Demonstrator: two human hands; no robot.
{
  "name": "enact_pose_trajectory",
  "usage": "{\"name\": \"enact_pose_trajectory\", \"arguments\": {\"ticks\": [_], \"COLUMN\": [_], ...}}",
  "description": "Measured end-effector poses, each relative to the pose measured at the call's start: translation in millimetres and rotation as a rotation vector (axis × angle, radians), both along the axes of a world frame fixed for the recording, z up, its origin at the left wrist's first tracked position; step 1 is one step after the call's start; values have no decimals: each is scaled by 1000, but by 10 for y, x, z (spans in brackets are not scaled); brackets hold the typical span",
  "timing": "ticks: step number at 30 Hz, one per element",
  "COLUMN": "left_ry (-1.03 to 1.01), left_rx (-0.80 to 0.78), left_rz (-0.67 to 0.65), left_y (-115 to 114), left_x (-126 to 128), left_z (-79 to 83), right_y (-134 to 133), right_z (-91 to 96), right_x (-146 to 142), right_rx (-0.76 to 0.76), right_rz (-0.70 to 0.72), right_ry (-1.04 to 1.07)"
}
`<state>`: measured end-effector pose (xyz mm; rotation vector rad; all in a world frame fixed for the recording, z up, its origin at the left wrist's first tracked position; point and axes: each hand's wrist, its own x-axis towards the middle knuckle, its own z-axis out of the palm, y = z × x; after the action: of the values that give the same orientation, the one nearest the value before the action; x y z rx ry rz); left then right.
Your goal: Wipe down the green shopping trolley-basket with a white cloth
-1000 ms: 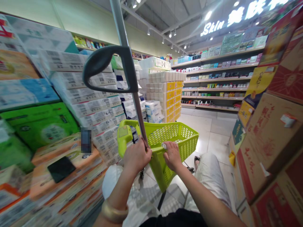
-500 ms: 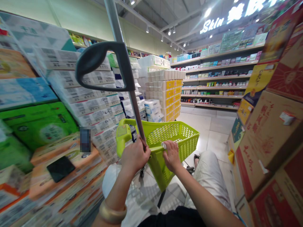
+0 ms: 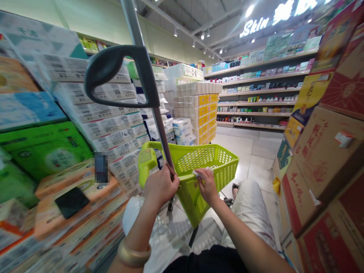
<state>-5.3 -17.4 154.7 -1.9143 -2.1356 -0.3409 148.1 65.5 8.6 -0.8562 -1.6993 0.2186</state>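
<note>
A lime green shopping basket (image 3: 216, 167) on wheels stands on the aisle floor in front of my knees. Its metal pull rod (image 3: 159, 125) rises toward me and ends in a dark grey loop handle (image 3: 113, 72). My left hand (image 3: 160, 186) is closed round the foot of the rod at the basket's near rim. My right hand (image 3: 207, 185) presses a small white cloth (image 3: 199, 172) onto that same rim, fingers curled over it. A gold bangle (image 3: 133, 254) sits on my left wrist.
Stacked tissue packs (image 3: 108, 121) and a black phone (image 3: 71, 201) lie on the left. Red and brown cartons (image 3: 324, 159) wall the right. More tissue stacks (image 3: 199, 113) and product shelves (image 3: 256, 94) stand ahead across the tiled floor (image 3: 256, 151).
My right hand has slid a little along the basket rim with the white cloth. The view has drifted slightly; the left hand keeps its hold on the rod.
</note>
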Motion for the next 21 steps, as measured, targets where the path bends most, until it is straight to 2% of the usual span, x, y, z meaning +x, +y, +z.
{"name": "enact_pose_trajectory", "arguments": {"ticks": [3,8,12,16,19,21], "left_ry": [11,20,13,3,8,16], "left_rx": [18,33,33,9,14,27], "left_rz": [0,23,12,25,33,43], "left_y": [12,13,12,24,34,35], "left_x": [15,20,-5,-18,-7,7], "left_z": [-10,-30,-27,-16,-17,-21], "right_y": [-71,-301,-184,11,-10,-107], "right_z": [59,232,198,99,121,185], "right_x": [-78,-317,-165,58,7,-130], "right_rx": [-49,-16,20,-78,-136,-113], "right_rz": [8,105,119,19,-48,4], "right_ry": [7,-41,-169,-165,-110,-92]}}
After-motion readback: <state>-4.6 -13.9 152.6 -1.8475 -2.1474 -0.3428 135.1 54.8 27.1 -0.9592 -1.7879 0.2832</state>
